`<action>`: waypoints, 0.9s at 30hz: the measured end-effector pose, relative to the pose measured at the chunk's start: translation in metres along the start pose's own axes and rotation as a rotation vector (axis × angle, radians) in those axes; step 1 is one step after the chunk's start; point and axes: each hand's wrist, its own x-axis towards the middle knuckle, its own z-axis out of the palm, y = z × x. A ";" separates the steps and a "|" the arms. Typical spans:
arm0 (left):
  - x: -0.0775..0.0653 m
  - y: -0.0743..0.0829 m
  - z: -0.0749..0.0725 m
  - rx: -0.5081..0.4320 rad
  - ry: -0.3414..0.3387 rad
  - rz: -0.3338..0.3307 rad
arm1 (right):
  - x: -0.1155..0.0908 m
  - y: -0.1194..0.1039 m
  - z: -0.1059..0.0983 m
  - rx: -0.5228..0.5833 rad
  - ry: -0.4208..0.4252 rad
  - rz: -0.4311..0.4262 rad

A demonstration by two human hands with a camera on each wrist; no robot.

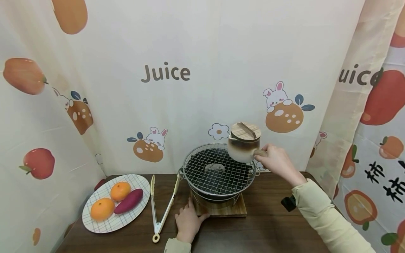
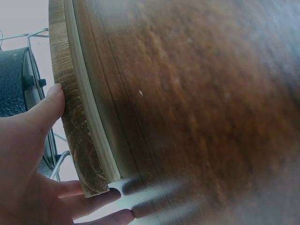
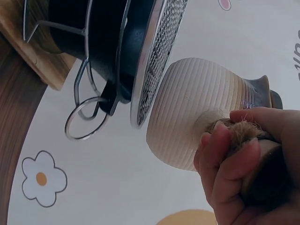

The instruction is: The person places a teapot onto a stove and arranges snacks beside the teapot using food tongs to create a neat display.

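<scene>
My right hand [image 1: 278, 160] grips the twine-wrapped side handle [image 3: 239, 133] of a ribbed ceramic teapot [image 1: 242, 150], cream below and brown above. A wooden lid [image 1: 246, 131] with a bar knob covers it. The teapot is upright over the right back part of a round tabletop grill [image 1: 218, 172], its base close to the wire mesh [image 3: 161, 56]. Under the grill lies a square wooden board [image 1: 224, 211]. My left hand [image 1: 188, 219] is at the board's front left corner, thumb against the front edge and the other fingers spread along the left side.
Left of the grill, a pair of tongs [image 1: 158, 211] lies spread on the dark wooden table [image 1: 269, 228]. Farther left, an oval checked plate [image 1: 133, 216] holds two oranges [image 1: 102, 209] and a purple sweet potato [image 1: 129, 201]. A printed curtain [image 1: 202, 98] stands close behind the table.
</scene>
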 end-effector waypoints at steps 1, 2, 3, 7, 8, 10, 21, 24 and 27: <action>0.000 0.000 0.000 0.004 0.000 0.001 | 0.001 -0.001 0.001 0.004 -0.003 0.001; 0.000 0.000 0.000 0.005 0.001 0.002 | 0.001 -0.003 0.002 0.007 -0.006 0.001; 0.000 0.000 0.000 0.007 0.000 0.002 | 0.002 -0.004 0.003 0.009 -0.009 -0.001; 0.000 0.000 0.000 0.011 -0.008 -0.002 | 0.004 -0.010 0.007 0.013 -0.007 -0.010; 0.000 0.000 0.000 0.009 -0.009 -0.003 | 0.004 -0.011 0.008 0.012 -0.005 -0.013; 0.000 0.000 0.001 0.009 -0.012 -0.005 | 0.005 -0.013 0.010 0.010 -0.005 -0.018; 0.001 0.000 0.003 0.002 -0.025 -0.008 | 0.009 -0.020 0.018 0.042 -0.048 -0.004; 0.001 0.000 0.003 0.008 -0.021 -0.003 | 0.010 -0.021 0.020 0.030 -0.040 -0.008; 0.001 0.000 0.003 0.011 -0.013 -0.002 | 0.012 -0.022 0.021 0.024 -0.035 -0.019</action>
